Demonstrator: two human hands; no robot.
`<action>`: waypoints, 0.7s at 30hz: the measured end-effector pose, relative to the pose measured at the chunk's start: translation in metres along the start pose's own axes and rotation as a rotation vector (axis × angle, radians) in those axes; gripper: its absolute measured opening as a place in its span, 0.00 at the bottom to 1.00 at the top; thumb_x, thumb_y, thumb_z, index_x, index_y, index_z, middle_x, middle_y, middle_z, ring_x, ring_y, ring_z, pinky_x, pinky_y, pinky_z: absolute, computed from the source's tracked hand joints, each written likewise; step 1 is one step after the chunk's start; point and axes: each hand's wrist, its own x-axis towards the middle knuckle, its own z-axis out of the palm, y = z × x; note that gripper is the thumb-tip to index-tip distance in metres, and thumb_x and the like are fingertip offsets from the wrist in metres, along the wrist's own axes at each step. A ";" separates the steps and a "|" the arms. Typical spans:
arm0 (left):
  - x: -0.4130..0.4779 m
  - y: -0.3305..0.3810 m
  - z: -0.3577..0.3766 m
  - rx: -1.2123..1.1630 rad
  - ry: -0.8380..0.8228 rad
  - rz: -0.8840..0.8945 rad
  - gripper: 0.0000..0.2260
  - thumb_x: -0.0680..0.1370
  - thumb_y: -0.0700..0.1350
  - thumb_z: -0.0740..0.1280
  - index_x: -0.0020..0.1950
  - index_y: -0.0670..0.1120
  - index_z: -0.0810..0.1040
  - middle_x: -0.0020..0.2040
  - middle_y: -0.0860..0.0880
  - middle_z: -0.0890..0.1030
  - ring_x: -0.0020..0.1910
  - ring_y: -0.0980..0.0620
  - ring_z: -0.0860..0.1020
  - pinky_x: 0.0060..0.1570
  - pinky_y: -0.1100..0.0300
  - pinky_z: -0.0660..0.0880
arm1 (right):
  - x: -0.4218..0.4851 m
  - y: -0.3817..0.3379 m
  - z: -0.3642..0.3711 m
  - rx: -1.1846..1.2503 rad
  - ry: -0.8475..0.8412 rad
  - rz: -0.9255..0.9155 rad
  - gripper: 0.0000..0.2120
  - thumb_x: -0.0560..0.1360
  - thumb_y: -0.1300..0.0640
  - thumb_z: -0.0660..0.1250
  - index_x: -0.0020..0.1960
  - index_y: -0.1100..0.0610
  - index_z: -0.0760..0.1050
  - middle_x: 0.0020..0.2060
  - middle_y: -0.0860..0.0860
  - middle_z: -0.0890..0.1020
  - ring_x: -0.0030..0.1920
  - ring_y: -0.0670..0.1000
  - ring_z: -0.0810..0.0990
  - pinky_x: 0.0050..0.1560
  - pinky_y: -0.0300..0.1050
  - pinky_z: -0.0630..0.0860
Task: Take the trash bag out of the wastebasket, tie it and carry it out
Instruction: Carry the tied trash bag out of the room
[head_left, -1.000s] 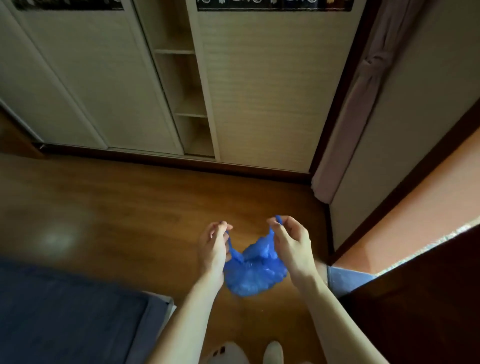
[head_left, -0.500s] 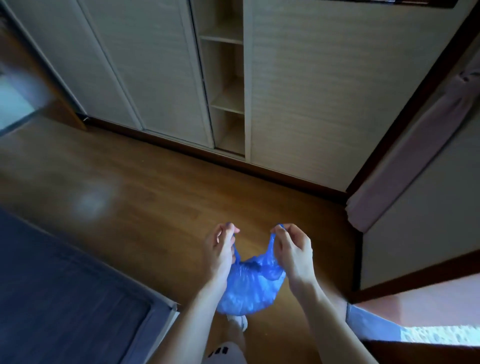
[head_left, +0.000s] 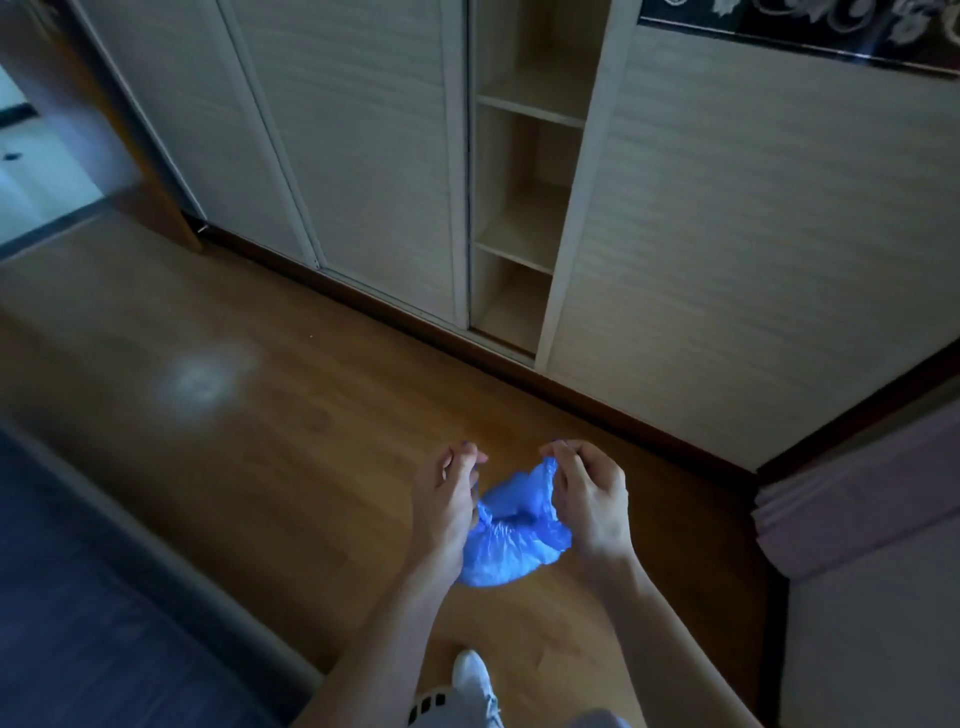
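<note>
Above the brown wooden plank floor, in front of the pale sliding-door wardrobe, a small crinkled blue plastic trash bag hangs in the air between two bare hands. The left hand sits on the bag's left side, its fingers curled together and pinched on a strip of the bag's top edge, of which only a sliver of blue shows at the fingertips. The right hand sits on the bag's right side, its fingers closed on the gathered upper corner of the bag, with blue plastic bunched just under the thumb. The bag's rounded body sags below and between both sets of fingers, touching both palms. The two grips are near each other but apart, and the bag's mouth droops between them. Nearer the person than the wardrobe, a white shoe stands on the floor below the bag. Left of the bag lies a dark blue bed edge.
</note>
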 end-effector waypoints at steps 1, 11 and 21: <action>0.013 0.007 -0.003 -0.002 0.013 -0.005 0.11 0.65 0.62 0.65 0.35 0.57 0.80 0.29 0.60 0.76 0.29 0.62 0.72 0.23 0.68 0.65 | 0.011 -0.003 0.011 0.002 -0.010 0.004 0.11 0.76 0.55 0.64 0.39 0.52 0.83 0.21 0.44 0.71 0.23 0.43 0.67 0.24 0.36 0.65; 0.108 0.050 -0.047 -0.132 0.147 0.019 0.08 0.78 0.47 0.65 0.40 0.48 0.78 0.25 0.58 0.71 0.25 0.60 0.69 0.23 0.67 0.63 | 0.096 -0.019 0.113 -0.033 -0.168 0.043 0.10 0.71 0.50 0.65 0.37 0.55 0.80 0.22 0.44 0.71 0.24 0.45 0.67 0.27 0.41 0.65; 0.213 0.097 -0.091 -0.141 0.385 0.170 0.11 0.78 0.43 0.65 0.37 0.41 0.72 0.28 0.44 0.66 0.23 0.54 0.65 0.23 0.61 0.64 | 0.211 -0.032 0.237 -0.125 -0.496 0.021 0.11 0.78 0.53 0.67 0.37 0.50 0.81 0.27 0.55 0.75 0.28 0.45 0.73 0.28 0.39 0.71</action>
